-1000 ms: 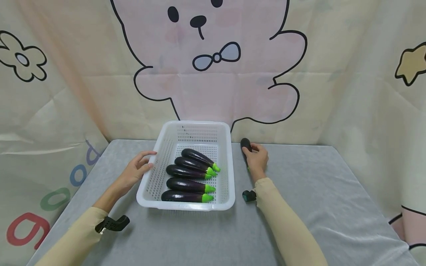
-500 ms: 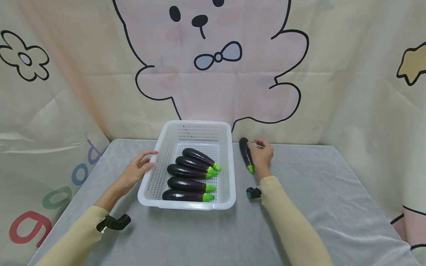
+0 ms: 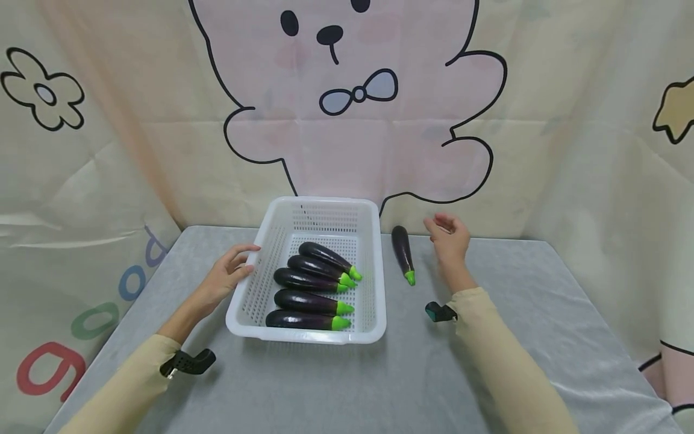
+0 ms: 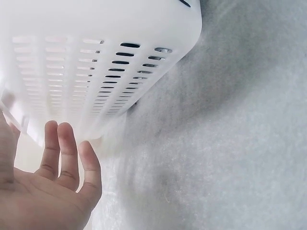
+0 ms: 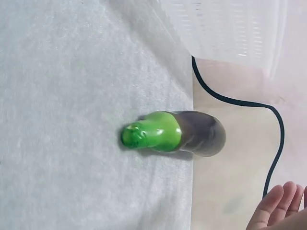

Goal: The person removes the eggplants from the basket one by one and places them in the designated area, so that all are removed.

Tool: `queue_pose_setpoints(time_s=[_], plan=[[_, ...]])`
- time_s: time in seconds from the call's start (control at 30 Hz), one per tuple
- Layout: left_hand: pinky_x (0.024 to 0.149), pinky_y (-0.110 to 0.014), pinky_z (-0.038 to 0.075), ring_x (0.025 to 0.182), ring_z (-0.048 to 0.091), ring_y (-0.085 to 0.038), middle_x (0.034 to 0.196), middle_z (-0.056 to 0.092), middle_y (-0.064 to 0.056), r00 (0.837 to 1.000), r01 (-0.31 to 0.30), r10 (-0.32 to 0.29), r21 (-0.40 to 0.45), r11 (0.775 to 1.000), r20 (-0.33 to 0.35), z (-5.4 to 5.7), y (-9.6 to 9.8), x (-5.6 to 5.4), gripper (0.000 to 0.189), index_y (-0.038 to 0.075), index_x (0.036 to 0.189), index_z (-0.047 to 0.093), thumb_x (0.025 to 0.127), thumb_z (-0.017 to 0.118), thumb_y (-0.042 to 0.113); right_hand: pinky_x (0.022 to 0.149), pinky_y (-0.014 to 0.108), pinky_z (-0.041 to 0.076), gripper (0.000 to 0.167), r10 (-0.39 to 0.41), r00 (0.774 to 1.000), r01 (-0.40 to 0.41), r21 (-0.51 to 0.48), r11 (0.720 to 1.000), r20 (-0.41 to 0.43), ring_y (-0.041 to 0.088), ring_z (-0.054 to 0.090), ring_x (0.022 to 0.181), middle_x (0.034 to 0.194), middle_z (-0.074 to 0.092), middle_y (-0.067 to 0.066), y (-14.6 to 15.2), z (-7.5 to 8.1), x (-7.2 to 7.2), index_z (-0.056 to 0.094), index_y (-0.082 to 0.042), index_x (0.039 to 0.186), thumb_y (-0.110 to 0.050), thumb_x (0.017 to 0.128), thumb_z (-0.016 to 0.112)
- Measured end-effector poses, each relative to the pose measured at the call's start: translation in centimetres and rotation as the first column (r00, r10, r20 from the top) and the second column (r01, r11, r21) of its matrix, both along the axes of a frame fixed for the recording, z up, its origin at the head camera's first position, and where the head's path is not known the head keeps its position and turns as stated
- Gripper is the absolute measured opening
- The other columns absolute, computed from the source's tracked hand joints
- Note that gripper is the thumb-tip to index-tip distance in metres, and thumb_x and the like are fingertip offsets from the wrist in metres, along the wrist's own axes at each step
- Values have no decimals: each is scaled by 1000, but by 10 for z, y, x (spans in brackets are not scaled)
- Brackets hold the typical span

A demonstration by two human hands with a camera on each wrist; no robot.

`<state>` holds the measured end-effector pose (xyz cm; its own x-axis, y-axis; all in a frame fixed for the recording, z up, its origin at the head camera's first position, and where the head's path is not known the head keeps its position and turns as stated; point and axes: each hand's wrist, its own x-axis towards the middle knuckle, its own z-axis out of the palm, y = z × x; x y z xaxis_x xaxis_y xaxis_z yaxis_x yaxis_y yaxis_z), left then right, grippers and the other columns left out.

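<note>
A white perforated plastic basket point(image 3: 306, 334) stands on the table, with several dark purple eggplants point(image 3: 309, 299) lying inside, green stem ends to the right. My left hand point(image 3: 223, 280) is at the basket's left rim, fingertips touching it. In the left wrist view, three relaxed fingers point(image 4: 67, 151) extend beside the slotted wall. To the right of the basket, one more eggplant point(image 3: 402, 253) lies on the cloth, stem end toward me; the right wrist view shows its green cap point(image 5: 160, 132). My right hand point(image 3: 451, 241) hovers right of that eggplant, fingers loosely bent around nothing.
Grey cloth point(image 3: 336, 386) covers the table. A printed curtain point(image 3: 412, 163) with a cartoon bear rises right behind the table's back edge. Black straps with camera mounts sit on both wrists, including the left strap point(image 3: 187, 363).
My right hand has let go of the single eggplant and moved away to the right, leaving it on the cloth. The left hand stays at the basket rim.
</note>
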<state>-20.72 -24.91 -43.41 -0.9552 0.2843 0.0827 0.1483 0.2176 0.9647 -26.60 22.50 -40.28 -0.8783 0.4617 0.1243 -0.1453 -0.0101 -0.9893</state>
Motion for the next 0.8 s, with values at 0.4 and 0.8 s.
queue_pose_setpoints(time_s=[0.4,0.8], plan=[[78,-38,54,108,58,-39,134,48,-32,1000,-24,24,-2,1000,-18,2,2,3,42,5,144,44,105,59,13,84,32,53,33,155,987,-147,-125,981,52,15,60,97,110,61,4,11,9,19,64,-5,116,-12,88,82],[76,-39,54,104,59,-40,131,51,-32,999,-31,31,2,1000,-30,2,3,2,42,5,143,45,104,60,11,83,29,54,33,327,945,-321,-137,937,25,21,62,100,110,59,6,7,22,36,63,-2,117,-15,92,78]])
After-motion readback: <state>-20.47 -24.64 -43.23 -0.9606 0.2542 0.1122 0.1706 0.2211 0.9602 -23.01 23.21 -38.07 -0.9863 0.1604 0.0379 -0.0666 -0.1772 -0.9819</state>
